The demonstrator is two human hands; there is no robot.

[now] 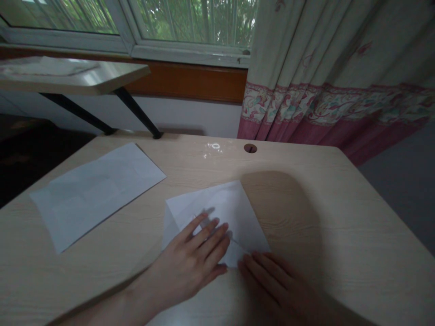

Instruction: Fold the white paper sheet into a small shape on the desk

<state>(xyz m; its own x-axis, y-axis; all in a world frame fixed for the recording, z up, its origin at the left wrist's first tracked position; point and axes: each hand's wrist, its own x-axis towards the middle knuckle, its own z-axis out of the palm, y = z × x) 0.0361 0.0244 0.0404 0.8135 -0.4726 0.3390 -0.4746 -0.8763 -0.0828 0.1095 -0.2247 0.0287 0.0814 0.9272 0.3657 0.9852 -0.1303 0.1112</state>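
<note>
Palm down and fingers loosely spread, my left hand (pixel 195 260) lies over a folded white sheet of paper (pixel 219 199) near the front of a pale, wood-grained surface (pixel 367 217), gripping nothing, its fingertips on the paper. My right hand (pixel 275 280), in dim light, sets its straight, close-laid fingers at the sheet's near right corner; its thumb is lost in shadow, so I cannot tell whether it pinches the edge. A thin line, apparently the edge of a folded flap, runs between the two sets of fingertips, and another slants down from the sheet's far left corner. I judge the step in hand to be laying a fold flat and pressing its crease, the left hand steadying while the right works the corner. The next move seems to call for even pressure along that line, with the corner lined up and the left hand firm enough to stop the sheet from slipping. Apart to the left lies a larger, flat white sheet of paper (pixel 98 194), touched by neither hand. Beyond, a round brown cable hole (pixel 250 148) sits near the far edge, below a cream-and-pink floral curtain (pixel 306 104).
</note>
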